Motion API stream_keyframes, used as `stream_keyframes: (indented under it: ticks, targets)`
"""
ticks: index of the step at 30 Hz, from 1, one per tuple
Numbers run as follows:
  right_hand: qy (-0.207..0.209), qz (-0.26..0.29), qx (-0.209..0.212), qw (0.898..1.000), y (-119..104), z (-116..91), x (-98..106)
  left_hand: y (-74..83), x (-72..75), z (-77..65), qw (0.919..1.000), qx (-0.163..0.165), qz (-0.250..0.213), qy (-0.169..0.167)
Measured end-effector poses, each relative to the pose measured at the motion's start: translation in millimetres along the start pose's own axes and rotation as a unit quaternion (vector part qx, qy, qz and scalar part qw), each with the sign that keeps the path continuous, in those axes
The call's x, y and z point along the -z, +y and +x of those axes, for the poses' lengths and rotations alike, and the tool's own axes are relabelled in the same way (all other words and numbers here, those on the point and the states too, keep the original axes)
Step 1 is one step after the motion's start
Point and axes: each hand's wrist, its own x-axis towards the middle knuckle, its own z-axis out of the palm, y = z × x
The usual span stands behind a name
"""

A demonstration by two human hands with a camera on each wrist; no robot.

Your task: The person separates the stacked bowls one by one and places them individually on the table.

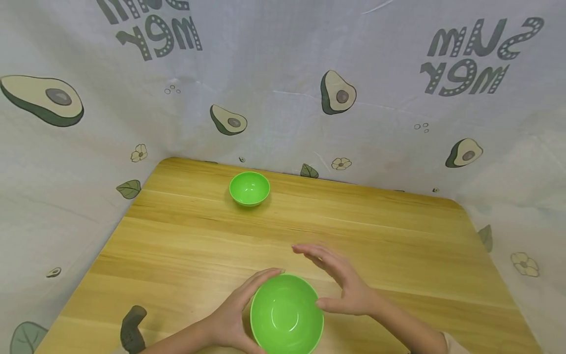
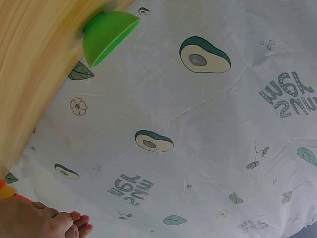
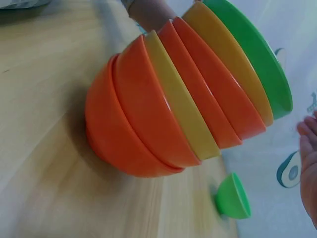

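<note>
A stack of nested bowls stands on the table at the near edge of the head view. Its top green bowl [image 1: 286,314] hides the rest there. In the right wrist view, orange bowls [image 3: 131,99] and yellow bowls [image 3: 181,94] show beneath the green one. My left hand [image 1: 236,314] holds the left side of the stack, fingers curved along its far side and thumb at the near side. My right hand [image 1: 342,285] hovers at the right of the rim, fingers spread and slightly bent, holding nothing; whether its thumb touches the rim I cannot tell.
A single green bowl [image 1: 249,189] sits upright near the back left of the wooden table [image 1: 376,226]. White cloth [image 1: 283,123] printed with avocados hangs around the back and sides. A dark grey curved piece [image 1: 132,329] shows by the left forearm.
</note>
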Motion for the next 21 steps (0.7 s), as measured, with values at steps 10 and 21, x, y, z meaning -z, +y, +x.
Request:
stream_keyframes:
  ticks: [10, 21]
  targets:
    - [-0.066, -0.050, -0.040, 0.996, -9, -6, -9, -3.4, -2.5, 2.5, 0.9995, -0.031, -0.008, 0.002]
    - [-0.090, -0.079, -0.050, 0.992, -14, -11, -13, -3.8, -1.1, 2.0, 0.9995, -0.030, 0.010, 0.007]
